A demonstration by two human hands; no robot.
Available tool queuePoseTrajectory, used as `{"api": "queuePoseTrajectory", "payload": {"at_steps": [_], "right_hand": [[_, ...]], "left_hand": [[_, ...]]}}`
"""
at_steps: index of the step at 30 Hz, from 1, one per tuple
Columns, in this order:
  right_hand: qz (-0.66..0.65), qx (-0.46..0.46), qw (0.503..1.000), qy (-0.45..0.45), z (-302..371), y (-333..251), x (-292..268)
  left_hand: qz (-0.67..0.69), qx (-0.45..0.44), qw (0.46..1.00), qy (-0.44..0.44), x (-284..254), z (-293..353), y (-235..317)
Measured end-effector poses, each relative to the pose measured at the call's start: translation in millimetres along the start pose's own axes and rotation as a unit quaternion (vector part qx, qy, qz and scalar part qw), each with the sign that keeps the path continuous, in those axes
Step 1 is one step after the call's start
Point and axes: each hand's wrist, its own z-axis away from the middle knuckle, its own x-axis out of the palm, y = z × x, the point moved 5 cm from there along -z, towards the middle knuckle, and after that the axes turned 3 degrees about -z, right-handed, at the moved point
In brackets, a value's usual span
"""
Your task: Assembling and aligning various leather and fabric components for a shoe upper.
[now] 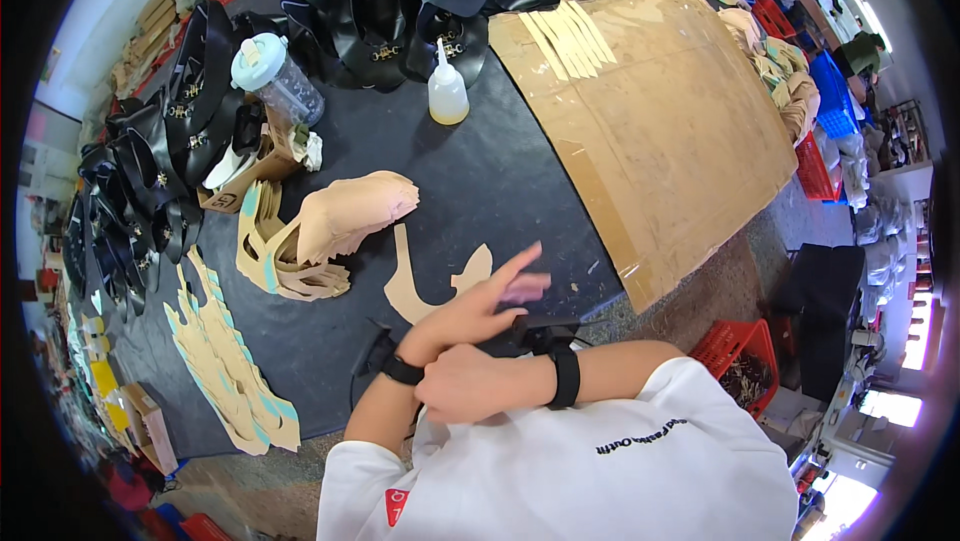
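In the head view both forearms come in from the lower edge and cross just above the white shirt (pixel 620 471). The left hand (pixel 480 309) stretches out to the right over the edge of the dark counter (pixel 480 181), palm down, index finger pointing up and away, the other fingers spread loosely; it holds nothing. The right hand (pixel 470 383) lies under it, folded across toward the left wrist, resting against the black band (pixel 402 370) there. Its fingers are tucked out of sight, so I cannot tell whether they are curled closed or loose. A second black band (pixel 566 375) sits on the right wrist.

The fingertips of the left hand are blurred. Just beyond them a tan cut-out piece (pixel 415 286) lies flat on the counter, partly covered by the hand. Further left is a stack of tan pieces (pixel 320 231), and at the back a small squeeze bottle (pixel 447 91) and a cardboard sheet (pixel 650 121).
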Motion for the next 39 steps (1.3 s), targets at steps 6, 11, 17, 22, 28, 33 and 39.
{"api": "queuePoseTrajectory", "payload": {"at_steps": [6,11,17,22,28,33,39], "right_hand": [[0.216,0.118,0.966,-0.077,0,82,98],[0.159,0.04,0.986,-0.001,-2,71,65],[0.146,0.025,0.988,0.029,1,78,42],[0.157,0.044,0.986,0.031,2,84,57],[0.17,0.039,0.982,0.071,6,80,39],[0.149,-0.001,0.955,0.256,11,82,-39],[-0.109,0.179,0.915,0.345,30,137,-106]], "left_hand": [[0.103,-0.339,0.926,-0.132,1,-6,9],[-0.041,-0.185,0.974,-0.122,17,-14,22],[-0.058,-0.126,0.986,-0.088,17,-15,28],[0.066,-0.313,0.941,-0.11,11,-14,-3],[-0.065,-0.24,0.966,-0.076,7,-17,13],[0.018,-0.086,0.966,0.243,-29,6,49],[-0.057,-0.065,0.914,0.397,-60,40,35]]}}
